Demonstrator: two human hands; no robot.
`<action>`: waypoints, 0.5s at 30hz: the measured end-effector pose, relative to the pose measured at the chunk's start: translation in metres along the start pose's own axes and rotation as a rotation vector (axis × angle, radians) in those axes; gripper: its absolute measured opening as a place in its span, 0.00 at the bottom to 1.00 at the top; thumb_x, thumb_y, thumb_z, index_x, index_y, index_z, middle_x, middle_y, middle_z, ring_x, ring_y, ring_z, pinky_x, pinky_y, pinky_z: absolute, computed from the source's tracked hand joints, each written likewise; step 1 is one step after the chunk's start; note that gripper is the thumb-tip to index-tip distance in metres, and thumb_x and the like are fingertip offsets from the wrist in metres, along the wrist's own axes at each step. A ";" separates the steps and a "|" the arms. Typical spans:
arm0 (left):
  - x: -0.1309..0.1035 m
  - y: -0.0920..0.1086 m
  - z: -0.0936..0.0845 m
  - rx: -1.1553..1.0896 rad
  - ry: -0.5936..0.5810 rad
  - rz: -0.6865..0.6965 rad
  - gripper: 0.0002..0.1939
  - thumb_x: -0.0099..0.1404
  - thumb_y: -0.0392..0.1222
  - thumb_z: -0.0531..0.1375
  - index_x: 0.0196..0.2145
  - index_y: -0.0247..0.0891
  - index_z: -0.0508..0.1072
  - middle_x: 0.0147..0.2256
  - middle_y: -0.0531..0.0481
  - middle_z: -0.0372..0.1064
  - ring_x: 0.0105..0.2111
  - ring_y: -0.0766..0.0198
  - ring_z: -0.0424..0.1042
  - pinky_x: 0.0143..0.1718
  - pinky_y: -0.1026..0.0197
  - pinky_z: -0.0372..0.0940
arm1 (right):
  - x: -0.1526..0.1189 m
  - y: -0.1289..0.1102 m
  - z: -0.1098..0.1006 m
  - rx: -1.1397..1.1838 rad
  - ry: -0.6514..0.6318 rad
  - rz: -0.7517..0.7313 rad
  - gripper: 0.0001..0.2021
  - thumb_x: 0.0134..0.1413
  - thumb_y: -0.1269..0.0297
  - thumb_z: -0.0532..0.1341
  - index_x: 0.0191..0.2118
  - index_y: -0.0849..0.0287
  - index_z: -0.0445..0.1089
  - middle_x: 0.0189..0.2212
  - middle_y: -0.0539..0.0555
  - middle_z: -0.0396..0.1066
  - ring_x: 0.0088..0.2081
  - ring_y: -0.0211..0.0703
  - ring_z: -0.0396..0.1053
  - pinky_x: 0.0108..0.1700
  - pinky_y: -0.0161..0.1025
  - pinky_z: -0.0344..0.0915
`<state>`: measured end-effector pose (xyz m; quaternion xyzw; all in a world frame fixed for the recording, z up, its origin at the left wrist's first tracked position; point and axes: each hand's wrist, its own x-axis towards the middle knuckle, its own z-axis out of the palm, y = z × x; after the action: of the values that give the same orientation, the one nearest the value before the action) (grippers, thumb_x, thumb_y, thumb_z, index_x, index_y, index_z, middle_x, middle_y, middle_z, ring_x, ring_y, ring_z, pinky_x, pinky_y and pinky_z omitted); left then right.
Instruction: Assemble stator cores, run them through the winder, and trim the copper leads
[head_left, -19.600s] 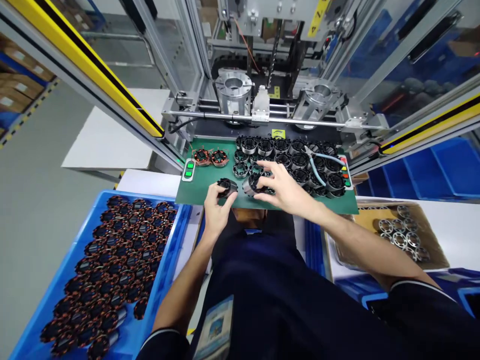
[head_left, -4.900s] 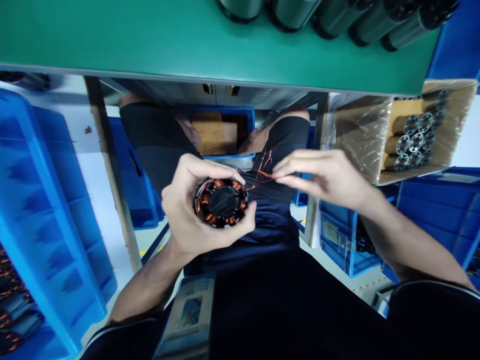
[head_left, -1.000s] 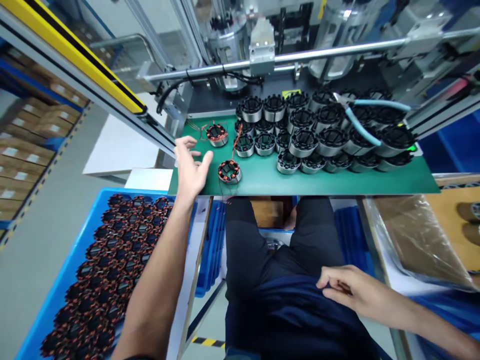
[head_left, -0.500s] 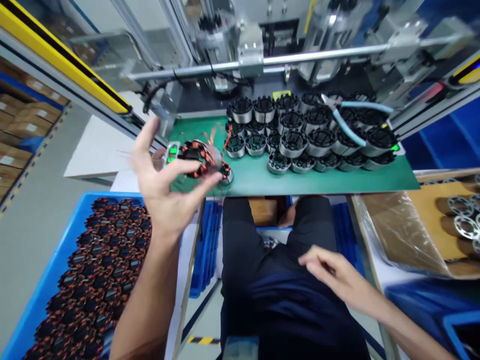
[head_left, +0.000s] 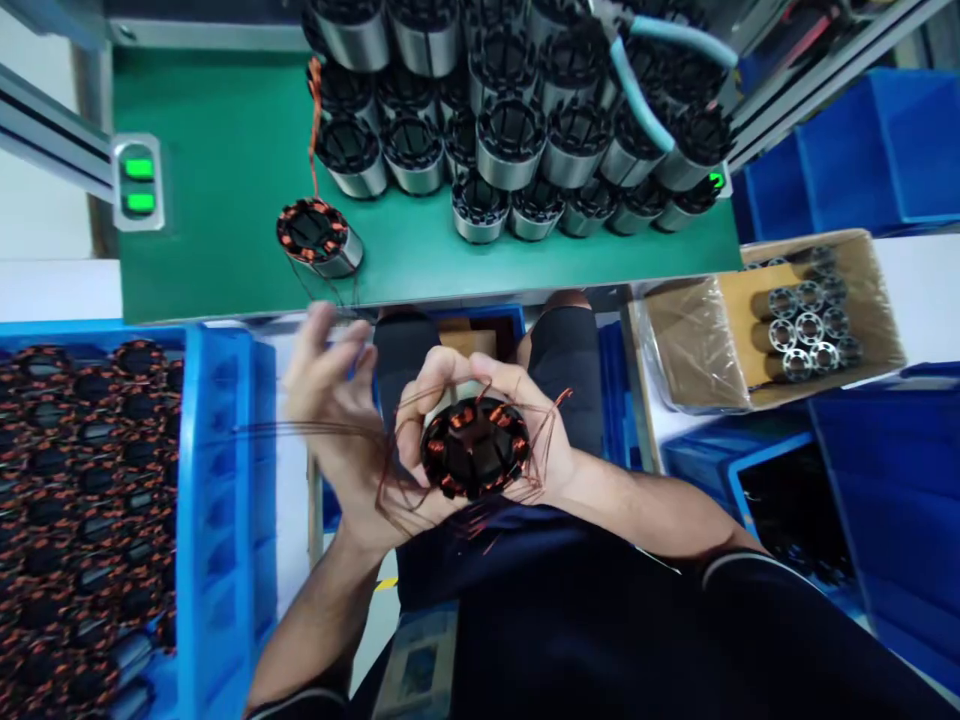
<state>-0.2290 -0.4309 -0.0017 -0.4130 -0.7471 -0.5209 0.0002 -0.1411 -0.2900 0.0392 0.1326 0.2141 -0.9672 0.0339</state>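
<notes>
In front of my lap, my right hand (head_left: 551,440) is wrapped around a motor stator (head_left: 474,455) with copper windings, its wound end facing up. Thin loose copper wires stick out around it on both sides. Close on its left is my left hand (head_left: 330,400), slightly blurred, with fingers apart and nothing visible gripped in them. Some long wires cross in front of that palm. A second wound stator (head_left: 319,238) stands on the green work surface (head_left: 217,190), a twisted copper lead rising behind it.
Several unwound stator cores (head_left: 511,140) stand in stacked rows at the back, with blue-handled cutters (head_left: 641,95) lying on top. To the left is a blue crate (head_left: 217,480) full of wound stators. A cardboard box (head_left: 694,340) with metal rings sits at right.
My left hand has come down from the green surface toward my lap. The wound stator it held is now in my right hand, which has moved up and inward. The view has tilted down.
</notes>
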 end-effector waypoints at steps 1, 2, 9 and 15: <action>-0.003 0.002 0.004 -0.018 0.004 0.039 0.50 0.63 0.81 0.73 0.74 0.60 0.70 0.84 0.48 0.54 0.80 0.29 0.64 0.76 0.20 0.70 | -0.003 0.004 -0.001 0.007 0.036 0.015 0.23 0.59 0.36 0.72 0.43 0.52 0.76 0.37 0.52 0.80 0.39 0.47 0.77 0.46 0.42 0.79; -0.005 0.004 0.006 -0.031 -0.005 0.086 0.46 0.66 0.78 0.74 0.73 0.57 0.72 0.81 0.45 0.61 0.78 0.31 0.68 0.75 0.22 0.72 | -0.005 0.007 -0.002 -0.013 0.069 0.014 0.23 0.61 0.37 0.71 0.45 0.52 0.75 0.38 0.51 0.78 0.40 0.47 0.76 0.47 0.42 0.79; -0.014 0.009 0.000 -0.147 0.036 0.172 0.47 0.59 0.74 0.80 0.70 0.56 0.77 0.63 0.43 0.79 0.60 0.38 0.82 0.58 0.29 0.82 | -0.028 -0.015 -0.039 -0.670 0.093 -0.345 0.15 0.79 0.47 0.67 0.53 0.54 0.76 0.51 0.54 0.79 0.47 0.43 0.75 0.51 0.40 0.75; -0.019 0.019 -0.005 -0.276 -0.020 0.093 0.41 0.61 0.68 0.82 0.65 0.53 0.78 0.60 0.41 0.78 0.60 0.40 0.79 0.59 0.33 0.78 | -0.077 -0.048 -0.045 -1.417 0.081 -1.054 0.08 0.75 0.57 0.69 0.54 0.49 0.81 0.48 0.57 0.81 0.44 0.51 0.78 0.47 0.50 0.79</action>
<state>-0.2068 -0.4441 0.0068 -0.4484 -0.6483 -0.6141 -0.0400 -0.0622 -0.2273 0.0405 -0.0015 0.7975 -0.4915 -0.3499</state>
